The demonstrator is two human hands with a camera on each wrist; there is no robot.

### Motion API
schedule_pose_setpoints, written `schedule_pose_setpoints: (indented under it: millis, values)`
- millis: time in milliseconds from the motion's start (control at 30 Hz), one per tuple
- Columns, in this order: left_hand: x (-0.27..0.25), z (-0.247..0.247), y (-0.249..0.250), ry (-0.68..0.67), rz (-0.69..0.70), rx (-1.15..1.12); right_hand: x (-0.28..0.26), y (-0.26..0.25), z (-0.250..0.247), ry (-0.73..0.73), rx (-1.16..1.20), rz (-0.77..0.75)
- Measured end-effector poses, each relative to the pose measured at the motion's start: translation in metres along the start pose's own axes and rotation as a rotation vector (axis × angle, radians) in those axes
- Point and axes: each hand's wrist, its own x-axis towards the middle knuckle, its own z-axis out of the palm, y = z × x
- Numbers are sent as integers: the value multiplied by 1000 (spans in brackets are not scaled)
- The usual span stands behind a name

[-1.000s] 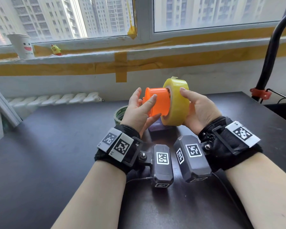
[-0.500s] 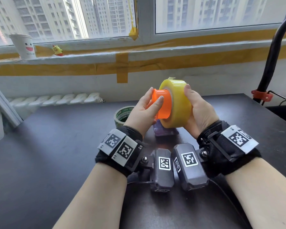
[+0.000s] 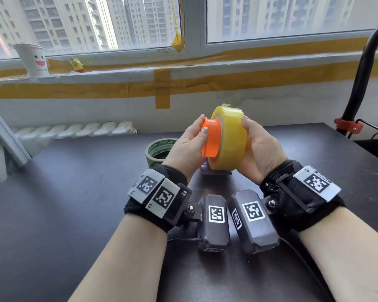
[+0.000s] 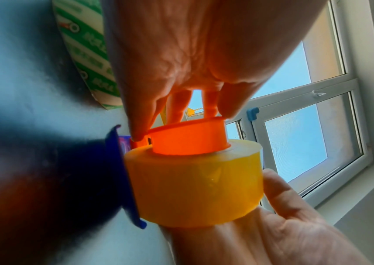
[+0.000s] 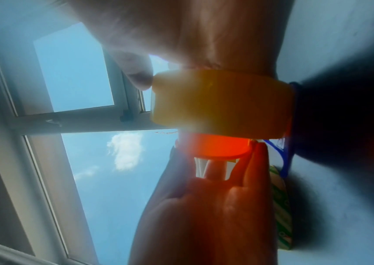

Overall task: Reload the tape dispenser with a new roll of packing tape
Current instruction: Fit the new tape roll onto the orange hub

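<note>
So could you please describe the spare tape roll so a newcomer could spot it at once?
On the dark table below the window, look just left of the left hand. The spare roll lies there untouched, white with green printing, unlike the yellow roll being held.

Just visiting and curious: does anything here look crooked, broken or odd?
Only one thing: the orange core sits partway in the yellow tape roll, sticking out toward the left hand. The right hand grips the roll. Nothing looks damaged or spilled.
</note>
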Motion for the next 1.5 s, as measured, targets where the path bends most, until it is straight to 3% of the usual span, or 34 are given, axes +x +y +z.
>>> schedule_pose_setpoints:
  millis: [167, 367, 667, 967, 1133, 1333, 1500]
  values:
    - [-1, 1, 2, -35, -17, -10, 0, 0, -3, -14, 36, -44]
    - [-6, 0, 6, -108, -71, -81, -2, 4, -3, -209, -165, -68]
    - [-3, -2, 1, -139, 9, -3, 2, 4, -8, -140, -177, -48]
    - [-1, -1, -4, -208, -14, 3, 3, 10, -5, -148, -231, -97]
    - [5, -4, -8, -186, 11, 4, 7, 11, -8, -76, -210, -91]
    - [4, -5, -3, -140, -16, -21, 6, 4, -12, -146, -185, -33]
    - [5, -1, 0, -177, -71, -47, 3, 6, -9, -208, -135, -41]
